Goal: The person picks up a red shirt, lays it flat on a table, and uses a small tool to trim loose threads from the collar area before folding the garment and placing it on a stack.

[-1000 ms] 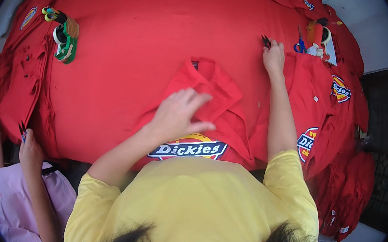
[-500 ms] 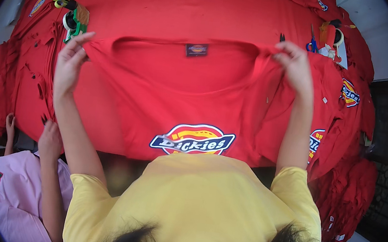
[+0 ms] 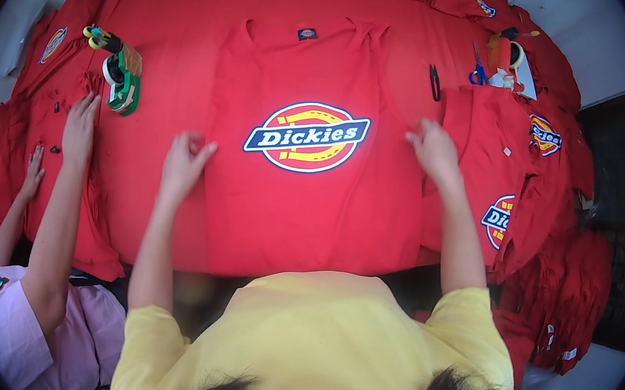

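A red T-shirt point(image 3: 287, 215) lies front up before me on the red-covered table, its neck at the far side and a large multicoloured print on its chest. My left hand point(image 3: 183, 169) is beside the shirt's left edge, thumb and fingers loosely apart with nothing visible between them. At the right edge, the fingers of my right hand point(image 3: 437, 157) are pinched together on the shirt's fabric. Black thread snips point(image 3: 435, 83) rest just beyond my right hand.
At left, a co-worker's hand point(image 3: 79, 130) lies on red garments. A green tape dispenser point(image 3: 126, 89) stands near it. Blue-handled scissors point(image 3: 478, 74) and a tape roll point(image 3: 516, 55) are at the far right. Folded red shirts point(image 3: 481, 137) lie to the right; more garments point(image 3: 547, 299) hang below.
The T-shirt, held up by its shoulders before, now lies flatter and farther away. Both my hands have come down to its sides. The co-worker's hands have moved farther onto the table.
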`<state>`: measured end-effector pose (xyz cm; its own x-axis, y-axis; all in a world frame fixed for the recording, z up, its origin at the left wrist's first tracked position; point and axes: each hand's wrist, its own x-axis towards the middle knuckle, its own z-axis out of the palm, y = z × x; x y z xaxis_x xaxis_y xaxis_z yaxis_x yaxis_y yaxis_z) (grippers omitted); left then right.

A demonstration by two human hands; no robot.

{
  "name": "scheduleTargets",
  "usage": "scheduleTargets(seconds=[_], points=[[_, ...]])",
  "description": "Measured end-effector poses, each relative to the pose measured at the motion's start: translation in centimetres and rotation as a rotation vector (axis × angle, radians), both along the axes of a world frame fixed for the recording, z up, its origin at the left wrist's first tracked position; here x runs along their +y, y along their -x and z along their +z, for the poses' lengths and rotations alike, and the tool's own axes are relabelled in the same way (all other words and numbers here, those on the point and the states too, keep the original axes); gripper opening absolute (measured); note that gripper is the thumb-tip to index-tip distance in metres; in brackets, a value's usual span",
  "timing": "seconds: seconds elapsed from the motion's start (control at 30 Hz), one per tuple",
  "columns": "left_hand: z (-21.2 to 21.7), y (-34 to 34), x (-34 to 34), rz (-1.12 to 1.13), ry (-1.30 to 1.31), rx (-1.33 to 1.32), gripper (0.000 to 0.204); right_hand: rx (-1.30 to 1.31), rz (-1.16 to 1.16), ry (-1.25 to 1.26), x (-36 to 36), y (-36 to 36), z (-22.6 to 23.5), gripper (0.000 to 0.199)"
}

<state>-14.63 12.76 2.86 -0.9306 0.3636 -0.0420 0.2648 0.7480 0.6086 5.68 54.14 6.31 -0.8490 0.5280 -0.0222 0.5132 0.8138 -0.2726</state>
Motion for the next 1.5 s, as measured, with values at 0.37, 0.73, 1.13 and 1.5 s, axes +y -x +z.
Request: scheduleTargets(seconds=[0.37,0.73,1.13,1.5], points=[[2.2,-5.0,-0.9,0.068,-0.021,0.210,0.019,0.601,-0.354,-0.021,-3.0,-4.5,-1.3,0.014],[-0.7,-15.6,6.6,-0.553,-0.054,0.312,0.037,0.482,0.344,-0.077,-18.3,-3.4,-6.1,0.029],[0.2,-7.3,2.6,-0.300,-0.150,0.166,0.035,0.330,0.759,-0.045,-21.9,-0.4,-5.7,0.057],[0.1,-6.2,2.3,-0.206,-0.208,-0.070,0.025,0.340,0.732,0.004,-21.8,-0.3,-5.5,0.054]])
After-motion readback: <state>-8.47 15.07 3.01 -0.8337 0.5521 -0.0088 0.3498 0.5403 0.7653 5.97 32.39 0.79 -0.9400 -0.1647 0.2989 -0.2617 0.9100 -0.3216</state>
